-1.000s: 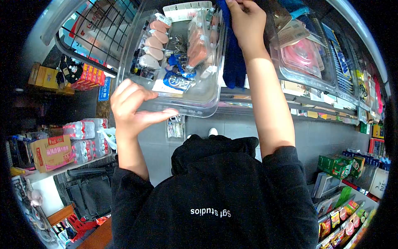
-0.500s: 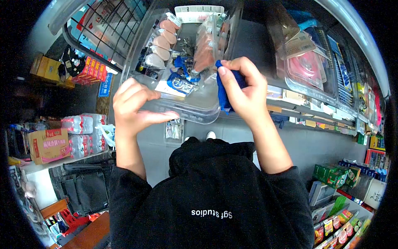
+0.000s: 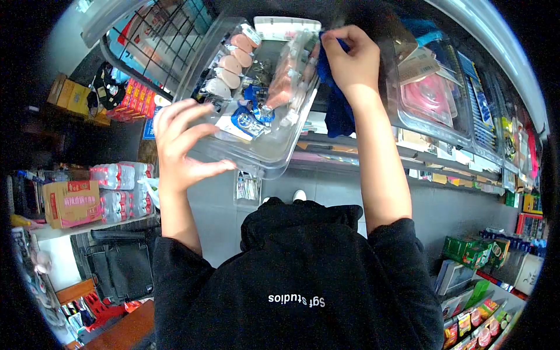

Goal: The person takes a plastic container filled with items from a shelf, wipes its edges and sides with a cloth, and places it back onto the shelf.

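A clear plastic bin is tilted at the upper middle. Inside lie pale oval items, reddish packets and a blue-and-white packet. My left hand grips its near left corner, with the fingers over the side and the thumb along the front wall. Beside the bin's right wall, my right hand pinches a dark blue cloth, which hangs below the fingers.
Another clear bin with pink items stands on the shelf at right. A wire rack is at upper left. Bottle packs and a carton sit at left; green boxes are at lower right.
My right hand has moved up and away from the bin's front right corner with the cloth. The bin has tilted, and my left hand's fingers have spread wider.
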`<state>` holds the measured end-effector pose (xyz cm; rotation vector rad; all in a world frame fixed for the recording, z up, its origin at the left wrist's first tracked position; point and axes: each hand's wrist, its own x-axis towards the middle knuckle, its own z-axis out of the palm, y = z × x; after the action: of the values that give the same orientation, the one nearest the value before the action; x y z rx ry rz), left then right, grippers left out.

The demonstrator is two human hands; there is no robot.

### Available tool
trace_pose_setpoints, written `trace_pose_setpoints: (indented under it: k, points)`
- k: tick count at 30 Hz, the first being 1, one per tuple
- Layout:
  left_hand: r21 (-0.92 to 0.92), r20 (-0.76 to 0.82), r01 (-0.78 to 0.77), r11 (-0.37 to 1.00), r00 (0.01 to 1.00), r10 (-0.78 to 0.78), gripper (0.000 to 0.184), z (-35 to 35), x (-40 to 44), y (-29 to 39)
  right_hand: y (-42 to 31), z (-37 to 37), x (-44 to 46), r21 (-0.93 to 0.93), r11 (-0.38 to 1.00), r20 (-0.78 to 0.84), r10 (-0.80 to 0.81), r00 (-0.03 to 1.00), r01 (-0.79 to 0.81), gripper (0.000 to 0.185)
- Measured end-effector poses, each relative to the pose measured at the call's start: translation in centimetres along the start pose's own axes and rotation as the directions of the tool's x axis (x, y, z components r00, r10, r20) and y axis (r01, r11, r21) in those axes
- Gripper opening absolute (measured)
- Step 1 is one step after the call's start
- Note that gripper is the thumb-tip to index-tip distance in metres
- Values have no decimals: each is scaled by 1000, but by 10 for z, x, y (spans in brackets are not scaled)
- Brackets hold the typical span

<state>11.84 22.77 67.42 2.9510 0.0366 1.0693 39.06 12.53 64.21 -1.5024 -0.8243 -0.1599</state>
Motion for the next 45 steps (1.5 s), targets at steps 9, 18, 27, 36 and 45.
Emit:
trace_pose_setpoints:
  k: [9,18,27,36,45]
  points:
    - [-967,103,254,31,496,-862,40,29,-83,39,-32,5,-43,136,989,-109,79,991,-64,9]
    - [-869,334,450,-207,223,-916,23,29,-27,47,-42,-10,-56,85,993,15,77,997,-78,10]
    - [-862,320,469,-193,208,-924,22,17,-39,49,-24,-18,-18,-197,974,-165,-145,976,111,14]
    - [-912,301,350,-214,215,-929,20,17,-40,51,-20,-12,-27,-325,930,-242,-257,936,172,14]
    - [-894,321,392,-217,222,-921,20,16,-43,53,-30,-24,-45,-330,884,-14,-354,935,330,12]
